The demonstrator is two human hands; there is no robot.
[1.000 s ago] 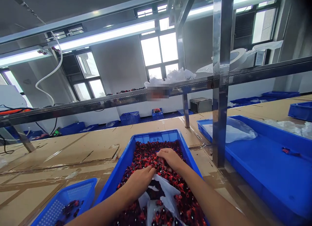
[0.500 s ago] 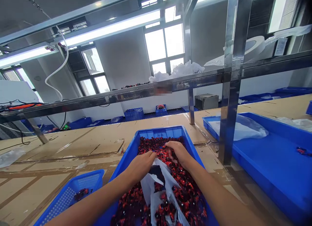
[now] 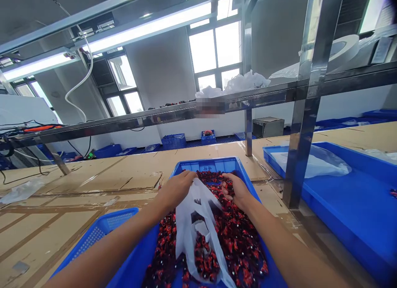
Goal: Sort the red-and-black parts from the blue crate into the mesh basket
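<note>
A blue plastic bin (image 3: 186,167) in front of me is heaped with small red and black parts (image 3: 238,242). A clear plastic bag (image 3: 190,213) lies on the heap with some of the parts inside it. My left hand (image 3: 177,188) pinches the bag's top edge and holds it up. My right hand (image 3: 236,190) is curled in the parts at the far end of the bin, beside the bag's mouth, and grips a handful of them.
A small blue mesh basket (image 3: 102,230) sits at lower left. A large blue tray (image 3: 356,205) with a plastic bag (image 3: 313,164) lies at right behind a steel shelf post (image 3: 302,110). Cardboard (image 3: 62,205) covers the bench. A metal shelf rail (image 3: 155,116) crosses overhead.
My left hand has lifted the bag's edge up and toward the far end of the bin. My right hand went from lying flat on the parts to curling round a handful.
</note>
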